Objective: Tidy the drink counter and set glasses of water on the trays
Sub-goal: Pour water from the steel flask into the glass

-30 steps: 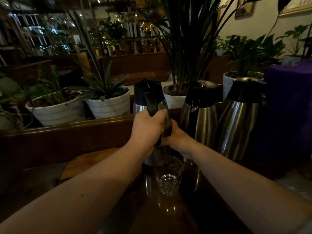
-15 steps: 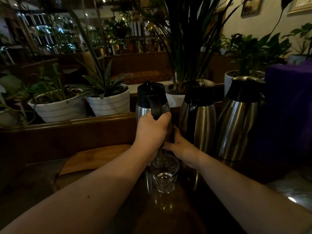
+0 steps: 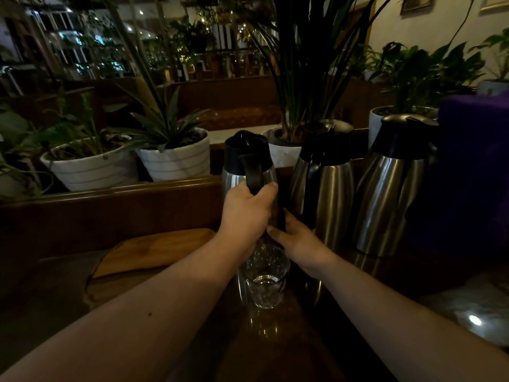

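- You are looking down at a dark, glossy wooden counter (image 3: 275, 351) that reflects the lights and whatever stands on it.
- A clear glass (image 3: 265, 277) holding a little water stands on it in the middle, just in front of the steel jug (image 3: 248, 161) with a black lid.
- You cannot tell whether that jug's base touches the counter; hands hide it.
- Two more steel jugs stand to its right: the middle one (image 3: 326, 186) close beside it, the far one (image 3: 391, 194) next along.
- A wooden tray (image 3: 154, 250) lies flat on the left.
- A dark purple object (image 3: 476, 172) sits at the right edge.
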